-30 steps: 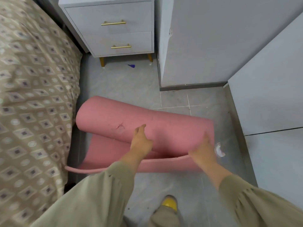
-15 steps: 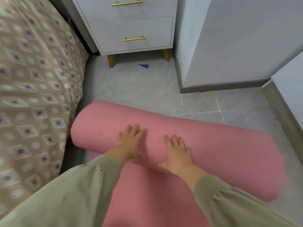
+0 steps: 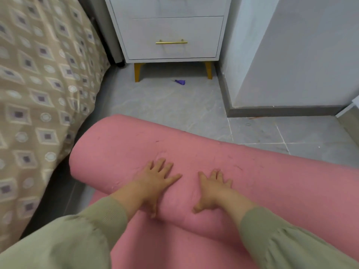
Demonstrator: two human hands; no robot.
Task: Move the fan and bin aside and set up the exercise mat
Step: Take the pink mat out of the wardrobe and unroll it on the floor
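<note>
**Both palms flat on a half-rolled pink mat**

From the head camera, the pink mat (image 3: 262,181) lies across the grey tiled floor (image 3: 165,107) as a thick, soft foam roll, its skin matte and faintly scuffed with small nicks. An unrolled flat stretch of it spreads toward the person, under the arms. The left hand (image 3: 155,179) rests on top of the roll, fingers straight and spread, holding nothing. The right hand (image 3: 211,189) lies just beside it, also flat and splayed, pressing the foam. Both sleeves are olive, ribbed at the cuffs.

The roll's left end sits close to a bed (image 3: 38,84) covered in beige cloth woven with diamonds and circles. Beyond stands a white nightstand (image 3: 171,35) with a thin brass handle and tapered yellow legs. A small purple scrap (image 3: 180,81) lies on the tiles near it.
</note>
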